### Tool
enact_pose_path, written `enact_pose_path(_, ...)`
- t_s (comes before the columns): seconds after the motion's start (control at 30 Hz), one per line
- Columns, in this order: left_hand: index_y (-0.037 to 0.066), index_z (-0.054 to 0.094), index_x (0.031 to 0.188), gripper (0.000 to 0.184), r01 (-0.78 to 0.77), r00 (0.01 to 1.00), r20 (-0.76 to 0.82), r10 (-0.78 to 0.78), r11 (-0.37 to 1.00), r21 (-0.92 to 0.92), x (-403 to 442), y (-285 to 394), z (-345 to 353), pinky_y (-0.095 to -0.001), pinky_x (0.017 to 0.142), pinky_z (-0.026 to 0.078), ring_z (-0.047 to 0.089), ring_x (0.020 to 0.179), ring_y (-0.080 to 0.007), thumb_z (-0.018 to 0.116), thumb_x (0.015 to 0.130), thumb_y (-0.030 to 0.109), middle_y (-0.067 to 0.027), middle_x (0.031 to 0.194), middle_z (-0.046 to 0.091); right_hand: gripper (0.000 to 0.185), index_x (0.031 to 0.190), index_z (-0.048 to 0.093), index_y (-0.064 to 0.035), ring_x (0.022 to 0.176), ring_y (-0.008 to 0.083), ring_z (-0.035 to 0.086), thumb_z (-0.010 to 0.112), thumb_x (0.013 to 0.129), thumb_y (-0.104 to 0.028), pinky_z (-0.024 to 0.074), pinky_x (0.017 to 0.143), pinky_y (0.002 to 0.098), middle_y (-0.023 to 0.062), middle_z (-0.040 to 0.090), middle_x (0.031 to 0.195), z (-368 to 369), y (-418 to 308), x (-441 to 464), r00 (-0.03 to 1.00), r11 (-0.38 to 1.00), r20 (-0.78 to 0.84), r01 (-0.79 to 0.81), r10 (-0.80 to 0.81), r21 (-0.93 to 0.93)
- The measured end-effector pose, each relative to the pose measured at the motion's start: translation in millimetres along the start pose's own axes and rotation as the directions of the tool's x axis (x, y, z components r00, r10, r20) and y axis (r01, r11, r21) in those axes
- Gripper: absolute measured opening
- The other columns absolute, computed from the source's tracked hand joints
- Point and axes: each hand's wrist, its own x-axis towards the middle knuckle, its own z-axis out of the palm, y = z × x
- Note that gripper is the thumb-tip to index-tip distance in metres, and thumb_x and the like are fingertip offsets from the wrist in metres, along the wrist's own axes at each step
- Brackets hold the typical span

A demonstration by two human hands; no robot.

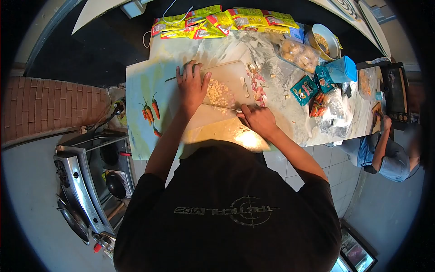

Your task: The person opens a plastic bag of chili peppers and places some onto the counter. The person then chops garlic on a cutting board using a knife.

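My right hand (258, 120) is wrapped round the handle of a knife (222, 107), whose blade points left across the near part of a pale cutting board (233, 70). Chopped pale-yellow pieces (219, 92), perhaps garlic, lie on the board just beyond the blade. On the board's left side rests my left hand (192, 86), fingers spread and holding nothing. Reddish-purple peelings (258, 88) lie along the board's right edge, near a metal spoon (253, 68). A small pale, elongated thing (245, 87) sits on the board; its kind is unclear.
Several red chillies (149, 113) lie at left. Yellow packets (226, 21) line the back. At right are a bowl (322, 41), a clear pack of round food (299, 55), green sachets (304, 89), a blue container (342, 69) and plastic bags (334, 105). Another person (385, 156) works far right.
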Motion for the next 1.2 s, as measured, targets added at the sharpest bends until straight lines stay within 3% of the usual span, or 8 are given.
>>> enact_pose_path(0.3, 0.006, 0.058, 0.117, 0.035, 0.002, 1.0, 0.011, -0.002, 1.0, -0.01, -3, -3, 8, -0.0575, 0.112, 0.028, 0.051, 0.12, -0.0315, 0.06, 0.095, 0.034, -0.0121, 0.123, 0.054, 0.033, 0.094, 0.057, -0.0078, 0.056, 0.0257, 0.066, 0.052, 0.099, -0.04, 0.0504, 0.048, 0.037, 0.0091, 0.066, 0.069, 10, 5, 2, 1.0, 1.0, 0.011, 0.021, -0.02, -0.022)
enact_pose_path(0.6, 0.006, 0.059, 0.116, 0.036, 0.008, 1.0, -0.007, -0.008, 1.0, -0.017, -1, -1, 13, -0.0576, 0.112, 0.027, 0.052, 0.121, -0.0311, 0.06, 0.095, 0.035, -0.0127, 0.124, 0.054, 0.034, 0.092, 0.054, -0.0075, 0.057, 0.0276, 0.064, 0.051, 0.1, -0.04, 0.0505, 0.051, 0.0382, 0.0089, 0.064, 0.068, 15, 14, 4, 0.993, 0.998, -0.106, 0.055, -0.056, -0.017)
enact_pose_path(1.2, 0.007, 0.058, 0.119, 0.036, 0.024, 0.999, 0.029, -0.023, 0.999, -0.036, 6, -7, 18, -0.0586, 0.113, 0.025, 0.052, 0.123, -0.0311, 0.06, 0.095, 0.034, -0.0116, 0.128, 0.053, 0.032, 0.096, 0.057, -0.0077, 0.058, 0.025, 0.066, 0.052, 0.099, -0.039, 0.0512, 0.052, 0.0363, 0.0089, 0.065, 0.068, 11, 13, 10, 0.999, 0.999, -0.027, 0.022, -0.023, -0.035)
